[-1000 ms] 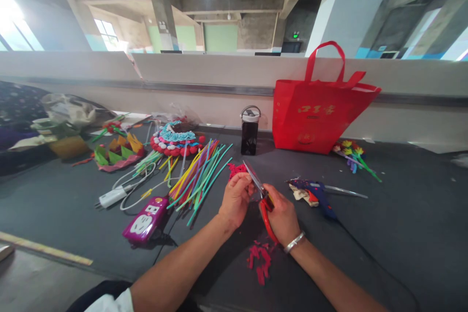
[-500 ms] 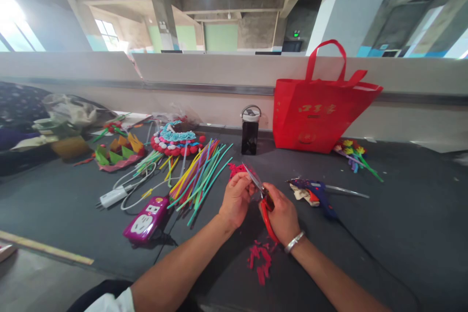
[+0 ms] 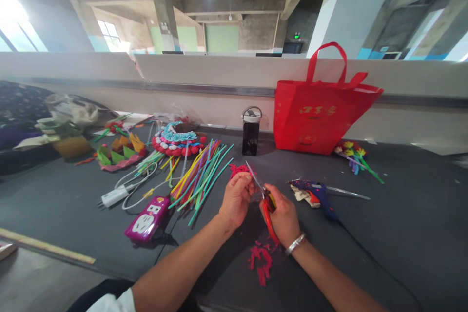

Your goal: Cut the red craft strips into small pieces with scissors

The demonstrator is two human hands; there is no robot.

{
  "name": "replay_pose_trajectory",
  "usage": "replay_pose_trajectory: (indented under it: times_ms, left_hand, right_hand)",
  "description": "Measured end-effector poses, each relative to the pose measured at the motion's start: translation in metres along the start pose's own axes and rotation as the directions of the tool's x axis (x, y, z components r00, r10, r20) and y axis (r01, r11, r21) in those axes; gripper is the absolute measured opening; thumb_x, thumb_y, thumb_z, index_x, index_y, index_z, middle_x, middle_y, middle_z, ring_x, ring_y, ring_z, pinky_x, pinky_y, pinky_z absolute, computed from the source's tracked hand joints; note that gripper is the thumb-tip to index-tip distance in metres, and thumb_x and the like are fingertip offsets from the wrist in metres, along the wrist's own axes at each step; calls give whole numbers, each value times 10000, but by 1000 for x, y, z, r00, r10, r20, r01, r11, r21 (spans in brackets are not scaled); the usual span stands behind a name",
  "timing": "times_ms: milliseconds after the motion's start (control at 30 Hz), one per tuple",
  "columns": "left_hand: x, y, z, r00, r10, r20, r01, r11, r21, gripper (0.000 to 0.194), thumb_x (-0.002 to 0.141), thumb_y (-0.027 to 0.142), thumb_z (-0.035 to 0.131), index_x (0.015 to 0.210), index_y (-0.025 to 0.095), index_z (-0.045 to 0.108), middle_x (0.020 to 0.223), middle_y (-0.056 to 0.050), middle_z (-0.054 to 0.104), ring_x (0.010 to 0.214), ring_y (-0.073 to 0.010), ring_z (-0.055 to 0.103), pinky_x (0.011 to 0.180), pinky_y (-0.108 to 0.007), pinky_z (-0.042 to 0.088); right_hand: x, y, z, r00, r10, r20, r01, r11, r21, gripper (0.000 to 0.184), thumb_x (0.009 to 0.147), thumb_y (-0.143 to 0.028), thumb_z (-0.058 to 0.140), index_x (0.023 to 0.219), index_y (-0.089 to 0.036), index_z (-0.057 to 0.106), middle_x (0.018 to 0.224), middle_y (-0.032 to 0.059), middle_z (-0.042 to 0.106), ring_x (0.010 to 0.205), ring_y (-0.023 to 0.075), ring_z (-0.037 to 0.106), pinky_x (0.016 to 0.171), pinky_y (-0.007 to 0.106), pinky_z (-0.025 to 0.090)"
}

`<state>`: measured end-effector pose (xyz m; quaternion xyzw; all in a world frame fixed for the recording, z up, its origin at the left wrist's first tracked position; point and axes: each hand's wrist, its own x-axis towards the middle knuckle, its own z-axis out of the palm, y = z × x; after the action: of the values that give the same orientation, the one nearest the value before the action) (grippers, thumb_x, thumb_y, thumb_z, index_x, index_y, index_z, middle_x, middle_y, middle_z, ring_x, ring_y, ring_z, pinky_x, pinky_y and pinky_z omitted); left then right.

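My right hand [image 3: 283, 214] is wrapped round a pair of red-handled scissors [image 3: 268, 219], whose metal blades point up and left. Close beside the blades, my left hand [image 3: 237, 197] is closed in a pinch; what its fingertips hold is too small to make out. A pile of small red pieces [image 3: 238, 169] lies just beyond the left hand, partly hidden by it. Below the scissors, red scraps [image 3: 261, 263] are scattered on the dark table [image 3: 219, 273].
Left of my hands lie a bundle of coloured pipe cleaners [image 3: 201, 180], a purple power strip [image 3: 148, 219] and a white plug [image 3: 115, 197]. A glue gun [image 3: 318, 195] with its cord lies right. Behind stand a black bottle [image 3: 250, 136] and a red bag [image 3: 318, 117].
Both hands keep nearly the same pose, with the scissors beside the left fingertips. The whole view has shifted very slightly.
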<state>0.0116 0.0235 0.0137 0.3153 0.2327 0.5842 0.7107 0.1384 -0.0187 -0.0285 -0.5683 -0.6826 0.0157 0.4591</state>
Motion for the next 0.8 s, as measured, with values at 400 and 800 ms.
replay_pose_trajectory:
  times_ms: [400,800]
  left_hand:
    - [-4,-3,-3,953,-264,150,253,964,86,116,701,210,662,656,156,570,579,35,462,534,-87,431,590,-249,393]
    - [-6,-4,-3,903,-405,145,365,900,237,78,644,187,687,664,137,630,554,27,466,510,-83,427,556,-240,380]
  right_hand:
    - [9,-1,-12,957,261,-124,-190,891,411,326,846,-352,604,1133,-205,555,878,23,651,716,150,633,675,280,538]
    - [11,-7,-18,969,240,-56,-172,823,542,291,804,-245,596,1091,-223,552,821,-7,609,704,135,617,676,273,543]
